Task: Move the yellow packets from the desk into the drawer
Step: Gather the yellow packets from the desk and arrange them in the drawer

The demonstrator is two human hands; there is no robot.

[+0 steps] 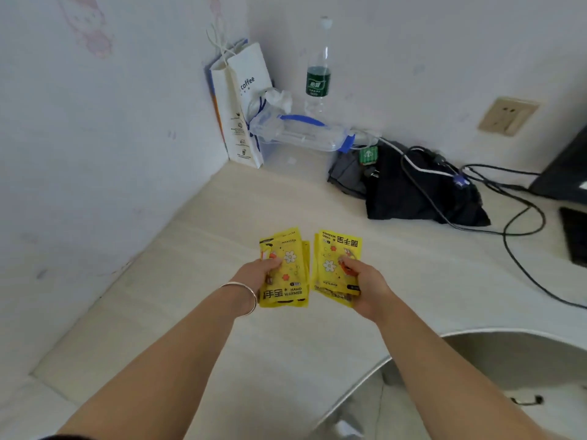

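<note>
Nearest, below the curved front edge of the desk [286,201], at lower right, is a pale panel [508,369] bearing a small dark handle [525,400]; whether this is the drawer cannot be determined.

Both forearms extend forward over the desk. A silver bangle [246,296] sits on the left wrist.

The left hand [263,276] grips a stack of yellow hand-warmer packets [290,271], thumb on top and fingers beneath. The right hand [365,285] grips a second stack of yellow packets [332,260] the same way, its print upside down to the camera. The two stacks lie side by side, just apart, over the middle of the desk. Whether they rest on the surface or are held clear of it cannot be told.

Further back, to the right, a black bag [413,198] lies on the desk, with black and white cables [514,217] running over and past it. A dark device [565,173] stands at the right edge.

In the far corner a clear plastic bag with blue trim [301,134] lies beside an upright white paper coffee bag [241,106]. A green-labelled water bottle [318,74] stands behind them against the wall. A beige wall socket [508,115] is mounted to the right.
</note>
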